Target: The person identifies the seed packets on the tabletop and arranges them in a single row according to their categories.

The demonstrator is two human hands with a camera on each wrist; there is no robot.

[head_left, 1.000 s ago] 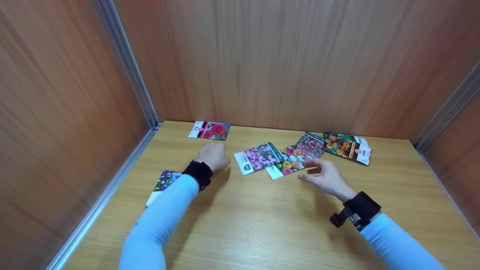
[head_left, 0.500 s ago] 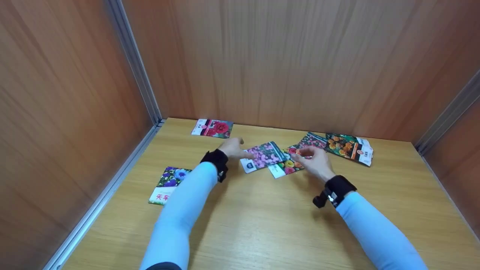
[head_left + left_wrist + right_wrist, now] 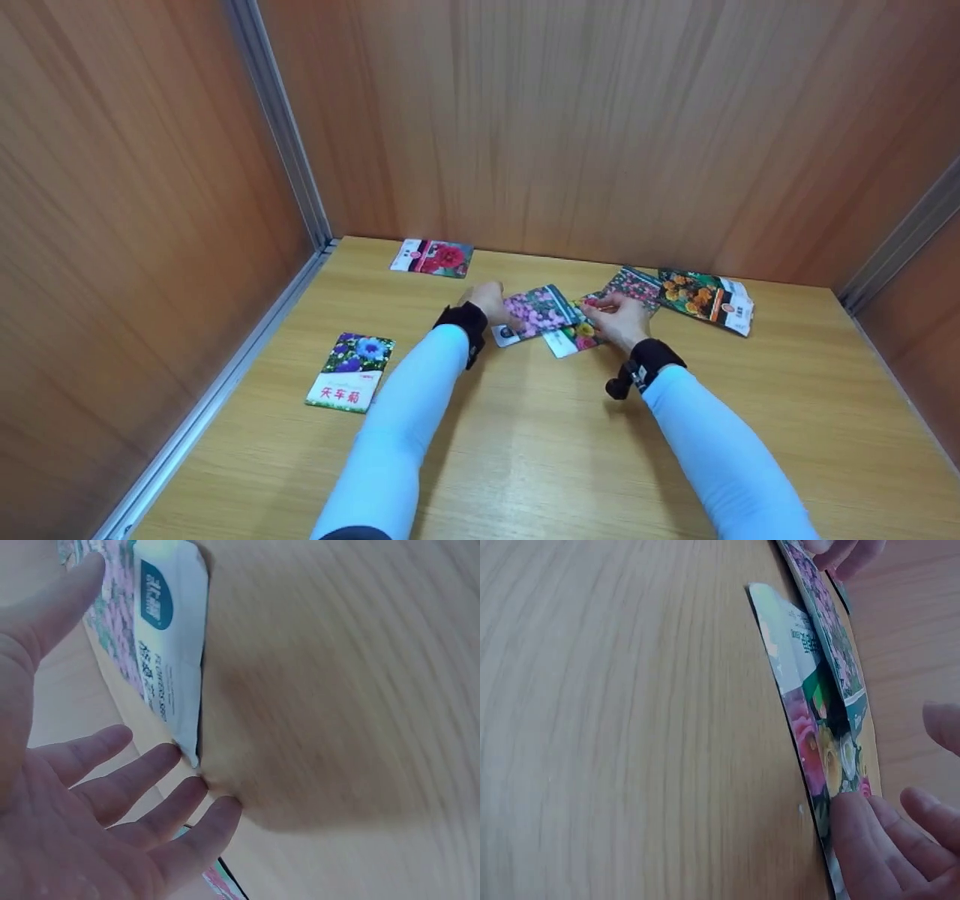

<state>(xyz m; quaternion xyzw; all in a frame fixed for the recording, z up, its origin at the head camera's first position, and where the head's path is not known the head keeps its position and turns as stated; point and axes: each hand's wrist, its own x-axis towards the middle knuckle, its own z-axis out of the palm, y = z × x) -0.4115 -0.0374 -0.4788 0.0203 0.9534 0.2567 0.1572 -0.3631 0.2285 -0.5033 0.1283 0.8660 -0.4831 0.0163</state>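
Note:
In the head view, my left hand is at the left end of a pink-flower seed packet. The left wrist view shows its fingers spread and fairly straight by the packet's corner, the thumb over its printed face. My right hand touches a seed packet with mixed-colour blooms, which lies partly under the pink-flower one. Seen from the right wrist, one digit rests on that packet's face while other fingers stay apart from it. Behind this hand lies a reddish-pink flower packet.
An orange-flower packet lies at the back right with white packet corners showing beneath it. A red-flower packet is near the back wall. At the left lies a blue-and-purple flower packet on the wooden table.
My left hand has moved right, from bare table to the pink-flower packet. My right hand has moved left and down onto the mixed-colour packet. The blue-and-purple packet has come into full view.

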